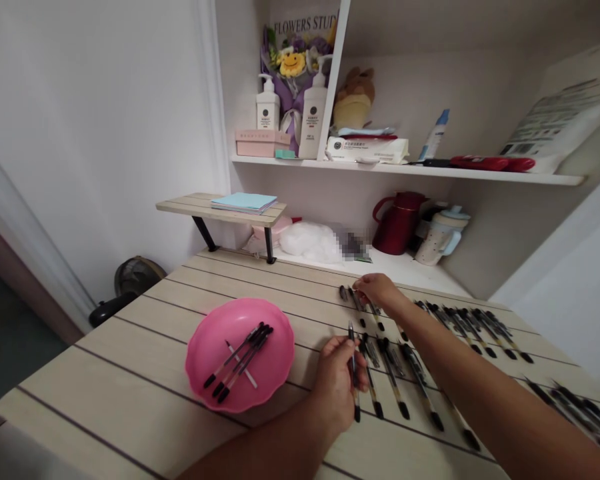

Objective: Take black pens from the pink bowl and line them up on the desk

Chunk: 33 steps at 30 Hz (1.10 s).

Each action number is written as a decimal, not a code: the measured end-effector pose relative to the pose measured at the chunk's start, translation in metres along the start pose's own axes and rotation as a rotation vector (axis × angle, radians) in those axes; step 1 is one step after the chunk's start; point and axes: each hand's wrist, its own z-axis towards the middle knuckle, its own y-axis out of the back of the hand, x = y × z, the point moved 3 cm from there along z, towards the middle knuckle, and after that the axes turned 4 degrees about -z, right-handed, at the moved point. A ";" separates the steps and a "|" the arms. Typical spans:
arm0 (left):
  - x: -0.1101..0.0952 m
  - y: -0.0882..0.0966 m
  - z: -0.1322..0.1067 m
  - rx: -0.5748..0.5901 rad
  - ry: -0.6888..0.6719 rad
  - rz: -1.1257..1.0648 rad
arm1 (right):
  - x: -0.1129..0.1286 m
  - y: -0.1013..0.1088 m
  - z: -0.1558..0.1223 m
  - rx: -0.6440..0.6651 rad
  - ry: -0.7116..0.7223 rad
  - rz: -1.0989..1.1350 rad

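My left hand [337,377] is closed around a black pen [351,333], which stands nearly upright with its pointed end away from me. Farther back, my right hand [377,291] pinches its fingertips together low over a back row of black pen parts [359,307]; what lies between the fingers is hidden. Several pens with dark ends [393,373] lie side by side just right of my left hand, partly under my right forearm. Left of my hands, a pink scalloped bowl [203,333] holds several pens [245,360] and a thin white stick [249,379].
More black pens [473,327] lie in groups on the right of the slatted table [145,373], others [575,410] at its right edge. A small raised shelf [180,203] bears blue paper [245,201]. A red jug [400,223] and a cream tumbler [437,240] stand behind.
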 end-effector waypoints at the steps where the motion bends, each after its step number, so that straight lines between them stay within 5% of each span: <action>1: 0.000 0.000 0.000 0.005 -0.005 0.002 | 0.000 0.000 -0.015 0.042 -0.004 0.045; 5: -0.001 -0.001 0.000 0.028 -0.030 0.016 | 0.006 -0.012 -0.075 0.259 -0.071 0.385; 9: -0.001 -0.001 -0.002 0.042 -0.049 0.033 | 0.011 -0.023 -0.105 0.273 -0.065 0.626; 13: -0.003 0.000 -0.004 0.068 -0.053 0.058 | 0.010 -0.029 -0.108 0.203 -0.058 0.761; 20: -0.004 0.000 -0.005 0.097 -0.063 0.064 | 0.018 -0.028 -0.115 0.341 -0.035 0.772; 33: -0.006 -0.001 -0.006 0.074 -0.009 0.063 | 0.021 -0.033 -0.115 0.342 -0.112 0.843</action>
